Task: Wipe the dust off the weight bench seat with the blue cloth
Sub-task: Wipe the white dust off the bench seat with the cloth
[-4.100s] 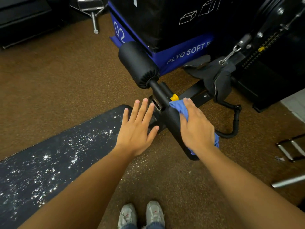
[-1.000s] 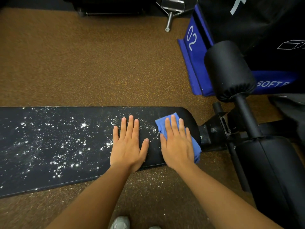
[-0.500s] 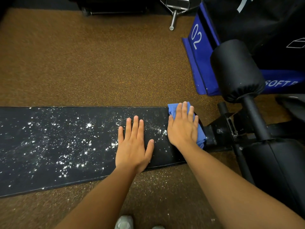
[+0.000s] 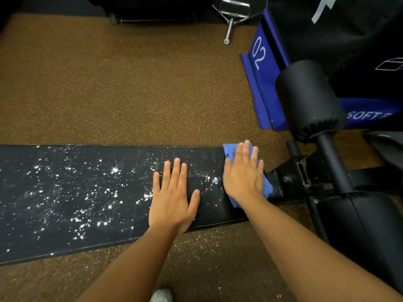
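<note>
The black weight bench seat (image 4: pixel 76 192) runs across the view from the left edge, speckled with white dust. My right hand (image 4: pixel 243 173) lies flat with straight fingers on the blue cloth (image 4: pixel 267 187), pressing it onto the right end of the seat, near its far edge. The cloth shows only around the hand. My left hand (image 4: pixel 172 199) rests flat on the seat just left of it, fingers straight, holding nothing.
A black foam roller pad (image 4: pixel 309 99) on a post stands right of the seat, with the bench frame (image 4: pixel 290 177) below it. A blue and black plyo box (image 4: pixel 263 68) sits at the far right. A metal cable handle (image 4: pixel 231 20) lies on the brown floor.
Four seconds ago my right hand wiped the padded part by the roller; since then both hands lie on the seat. In the last second the cloth slid toward the far edge.
</note>
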The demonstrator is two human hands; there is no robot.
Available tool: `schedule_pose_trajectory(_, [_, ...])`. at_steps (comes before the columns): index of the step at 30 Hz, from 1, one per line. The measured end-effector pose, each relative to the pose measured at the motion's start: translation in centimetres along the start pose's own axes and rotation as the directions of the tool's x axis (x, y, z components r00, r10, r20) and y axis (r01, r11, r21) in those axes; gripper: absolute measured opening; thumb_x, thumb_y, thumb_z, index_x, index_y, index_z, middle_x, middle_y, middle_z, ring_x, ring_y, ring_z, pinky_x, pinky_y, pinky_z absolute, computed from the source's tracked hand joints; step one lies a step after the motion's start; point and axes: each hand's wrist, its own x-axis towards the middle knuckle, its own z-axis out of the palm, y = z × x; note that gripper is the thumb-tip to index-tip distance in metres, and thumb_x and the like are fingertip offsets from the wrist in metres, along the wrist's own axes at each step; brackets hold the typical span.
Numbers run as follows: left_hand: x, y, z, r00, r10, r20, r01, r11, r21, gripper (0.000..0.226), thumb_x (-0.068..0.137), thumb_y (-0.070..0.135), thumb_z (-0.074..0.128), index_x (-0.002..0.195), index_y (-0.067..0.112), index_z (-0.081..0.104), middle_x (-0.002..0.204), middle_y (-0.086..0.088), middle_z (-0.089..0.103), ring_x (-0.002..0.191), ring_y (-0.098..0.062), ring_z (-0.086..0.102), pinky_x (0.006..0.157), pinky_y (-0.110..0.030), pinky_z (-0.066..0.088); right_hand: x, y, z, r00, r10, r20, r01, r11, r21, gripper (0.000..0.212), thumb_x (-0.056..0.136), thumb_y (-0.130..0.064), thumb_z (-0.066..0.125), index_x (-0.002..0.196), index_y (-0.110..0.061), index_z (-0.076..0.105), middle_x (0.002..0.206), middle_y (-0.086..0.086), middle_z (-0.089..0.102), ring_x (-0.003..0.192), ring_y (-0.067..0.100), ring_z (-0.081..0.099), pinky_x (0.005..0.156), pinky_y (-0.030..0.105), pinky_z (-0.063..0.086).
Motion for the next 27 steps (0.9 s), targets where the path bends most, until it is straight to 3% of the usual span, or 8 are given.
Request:
schedule_pose_trajectory(4, [0.1,0.0,0.1,1.000,0.000,0.007,0.000,1.000,-0.002,0.073,0.092,0.053,0.011,0.152,0.015,-0.002,0.160,-0.003,-0.014,0.144,-0.020,-0.022,0.118,-0.047,-0.005,0.2,-3.0,0.4,0.999,-0.049,0.022,0.049,0.999,-0.005,0.063,0.101,-0.039,0.016,0.150,-0.008,-0.009,0.160,0.008,-0.016,0.146,0.028,-0.014,0.118,0.048,-0.001])
schedule_pose_trajectory(8, [0.2,-0.1,0.2,1.000,0.006,0.009,-0.006,1.000,-0.004,0.073,0.091,0.050,0.014,0.152,0.015,-0.002,0.160,-0.003,-0.014,0.144,-0.020,-0.022,0.118,-0.047,-0.005,-5.7,-1.5,1.0,0.982,-0.176,0.066,0.180,0.982,-0.051,0.067,0.097,-0.040,0.013,0.149,-0.007,-0.015,0.158,0.011,-0.019,0.145,0.029,-0.017,0.118,0.047,-0.002])
schedule_pose_trajectory(11, [0.1,-0.1,0.1,1.000,0.009,0.006,-0.009,1.000,-0.011,0.072,0.091,0.049,0.016,0.152,0.015,-0.001,0.160,-0.003,-0.012,0.144,-0.020,-0.021,0.118,-0.047,-0.004,-9.2,0.4,0.6,0.976,-0.163,0.148,0.171,0.984,-0.043,0.072,0.084,-0.042,-0.007,0.148,-0.009,-0.019,0.157,0.009,-0.024,0.143,0.027,-0.023,0.116,0.045,-0.005])
schedule_pose_trajectory(13, [0.1,-0.1,0.1,1.000,0.010,0.010,-0.010,1.000,-0.004,0.072,0.091,0.049,0.015,0.152,0.016,-0.003,0.160,-0.003,-0.014,0.144,-0.019,-0.022,0.118,-0.047,-0.005,-9.7,1.4,0.5,0.977,-0.122,0.173,0.130,0.991,-0.034,0.067,0.093,-0.043,0.002,0.147,-0.010,-0.022,0.155,0.007,-0.029,0.142,0.025,-0.025,0.117,0.044,-0.005])
schedule_pose_trajectory(16, [0.1,-0.1,0.1,1.000,0.005,0.009,-0.005,1.000,-0.003,0.072,0.091,0.050,0.014,0.152,0.016,-0.003,0.160,-0.003,-0.014,0.144,-0.019,-0.023,0.118,-0.047,-0.005,-7.7,1.7,0.4,0.992,-0.089,0.084,0.093,0.995,-0.042,0.068,0.099,-0.040,0.017,0.147,-0.007,-0.019,0.156,0.009,-0.026,0.144,0.028,-0.020,0.118,0.045,-0.002])
schedule_pose_trajectory(19, [0.0,0.0,0.0,1.000,0.003,0.012,-0.003,1.000,-0.005,0.072,0.091,0.050,0.015,0.152,0.015,-0.002,0.160,-0.003,-0.013,0.144,-0.020,-0.023,0.118,-0.047,-0.005,-3.4,0.5,0.7,0.999,-0.046,-0.010,0.046,0.999,-0.021,0.068,0.099,-0.040,0.021,0.150,-0.006,-0.010,0.159,0.012,-0.017,0.146,0.030,-0.013,0.118,0.048,0.000])
schedule_pose_trajectory(23, [0.1,0.1,0.1,1.000,0.001,0.011,-0.001,1.000,-0.001,0.073,0.091,0.050,0.015,0.152,0.015,-0.002,0.160,-0.004,-0.013,0.144,-0.021,-0.022,0.118,-0.047,-0.005,-0.2,-1.5,0.8,0.999,0.014,-0.033,-0.014,1.000,-0.005,0.067,0.099,-0.040,0.021,0.150,-0.006,-0.006,0.160,0.011,-0.014,0.145,0.031,-0.013,0.117,0.050,0.001])
schedule_pose_trajectory(27, [0.2,0.1,0.3,1.000,0.003,0.007,-0.003,1.000,0.008,0.073,0.090,0.048,0.016,0.152,0.014,0.000,0.160,-0.005,-0.011,0.145,-0.021,-0.020,0.118,-0.048,-0.003,-2.9,-2.1,1.6,0.994,-0.100,-0.038,0.100,0.995,0.006,0.066,0.098,-0.040,0.014,0.150,-0.007,-0.010,0.159,0.011,-0.017,0.145,0.027,-0.015,0.118,0.048,-0.004])
